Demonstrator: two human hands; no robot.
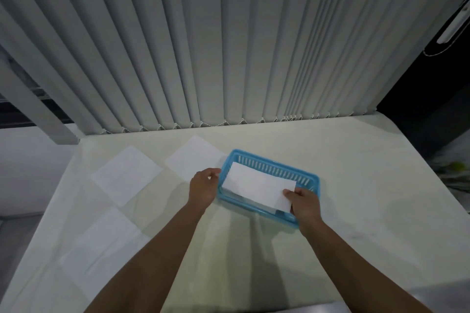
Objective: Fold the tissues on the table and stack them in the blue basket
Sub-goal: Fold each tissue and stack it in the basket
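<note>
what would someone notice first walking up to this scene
The bright blue basket at the table's centre stands out first, with the right hand holding a folded tissue over it and the left hand at its left rim. Next, three unfolded tissues lie flat to the left, under grey vertical blinds.

Dim, cool, bluish light falls from above and behind the viewer. Soft forearm shadows stretch across the table [356, 160] toward the fingers [288, 193]. Wide-angle bending curves the blinds [203, 46] and table edges (strongest at the corners). Fine detail is soft and slightly smeared; no glare.
</note>
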